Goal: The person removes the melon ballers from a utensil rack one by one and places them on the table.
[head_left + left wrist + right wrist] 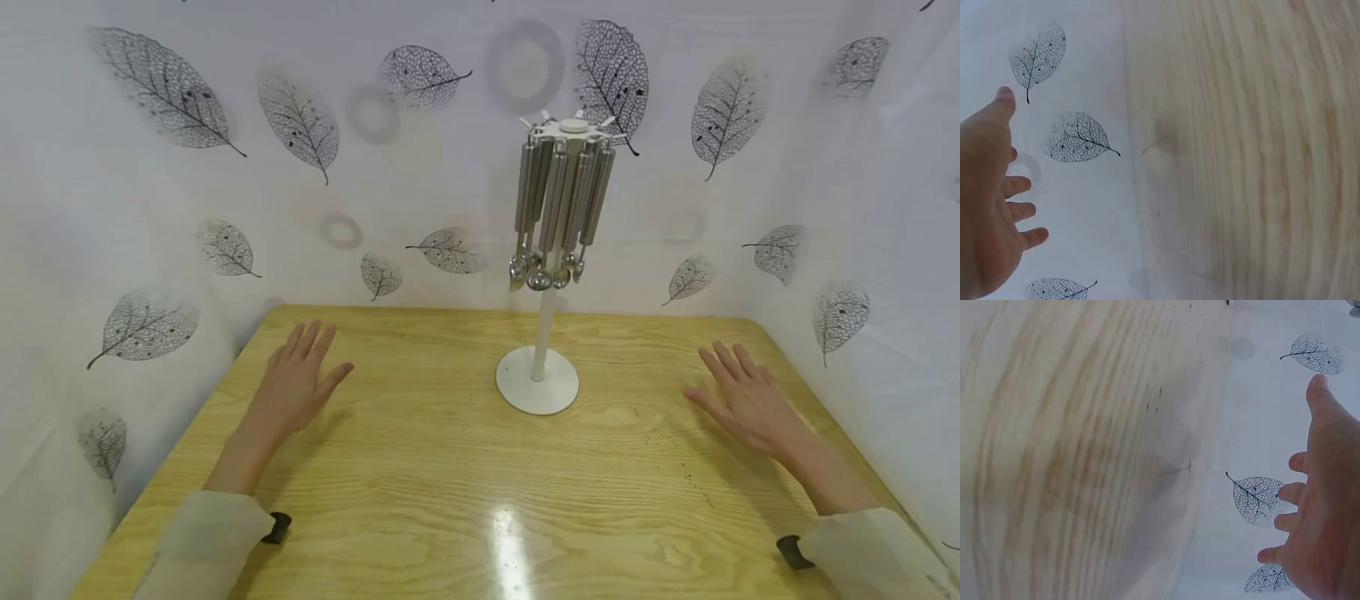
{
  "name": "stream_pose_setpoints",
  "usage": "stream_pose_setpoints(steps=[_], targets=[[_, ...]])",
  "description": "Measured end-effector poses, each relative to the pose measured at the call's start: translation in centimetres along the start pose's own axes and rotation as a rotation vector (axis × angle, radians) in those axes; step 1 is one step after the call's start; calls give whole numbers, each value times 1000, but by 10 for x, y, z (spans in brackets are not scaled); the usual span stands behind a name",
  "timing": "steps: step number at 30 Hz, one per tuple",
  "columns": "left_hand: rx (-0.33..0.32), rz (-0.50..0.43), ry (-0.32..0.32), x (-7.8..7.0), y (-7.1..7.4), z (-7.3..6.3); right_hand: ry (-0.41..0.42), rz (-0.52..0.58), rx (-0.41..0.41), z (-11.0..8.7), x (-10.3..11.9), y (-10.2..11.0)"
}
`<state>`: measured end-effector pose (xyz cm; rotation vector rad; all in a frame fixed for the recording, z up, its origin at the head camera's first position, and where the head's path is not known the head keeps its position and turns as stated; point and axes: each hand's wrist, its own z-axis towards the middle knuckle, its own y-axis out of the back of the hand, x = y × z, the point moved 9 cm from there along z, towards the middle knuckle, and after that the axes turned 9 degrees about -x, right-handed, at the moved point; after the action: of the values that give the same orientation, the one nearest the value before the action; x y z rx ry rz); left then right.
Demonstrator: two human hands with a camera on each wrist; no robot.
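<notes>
A white rotating rack stands toward the back of the table, with a round base [537, 400] and a thin pole. From its top hang several metal kitchen utensils [555, 200] with long steel handles; small rounded heads like spoons or ladles point down. My left hand [294, 385] is spread over the table's left side, thumb apart, holding nothing. On the other side my right hand [750, 408] is likewise spread with an empty palm. Both wrist views show the left hand [988, 200] and the right hand [1329, 500] with fingers extended, apart from the rack.
The wood-grain table [390, 467] has rounded back corners and a bright light reflection near its front. Small dark specks [697, 483] mark its right side. A white leaf-patterned curtain [450, 183] encloses the back and both sides.
</notes>
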<state>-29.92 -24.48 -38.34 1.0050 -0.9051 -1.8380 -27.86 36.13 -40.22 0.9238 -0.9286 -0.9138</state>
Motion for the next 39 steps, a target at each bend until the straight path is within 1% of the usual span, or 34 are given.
stream_pose_setpoints(steps=[6,10,13,16,18,21,23,26,31,35,39], targets=[[-162,-119,-41,-14,12,9,28,120,-89,4,9,8],[-232,-210,-27,-23,19,14,31,209,-136,7,17,15],[-284,-284,-16,-33,26,19,19,263,-149,10,23,19],[-344,-370,-19,-44,33,24,3,289,-149,12,29,22],[-370,-432,-6,-51,37,28,-6,297,-153,13,35,25],[-386,-533,38,-60,41,35,-14,297,-172,14,44,30],[-388,-593,71,-66,43,41,-3,293,-199,14,51,34],[-395,-675,96,-76,47,49,15,291,-248,15,60,39],[-415,-808,105,-93,55,64,33,300,-359,17,72,48],[-424,-919,94,-109,62,78,65,318,-459,21,82,56],[-422,-999,76,-125,68,91,88,347,-518,25,93,61]])
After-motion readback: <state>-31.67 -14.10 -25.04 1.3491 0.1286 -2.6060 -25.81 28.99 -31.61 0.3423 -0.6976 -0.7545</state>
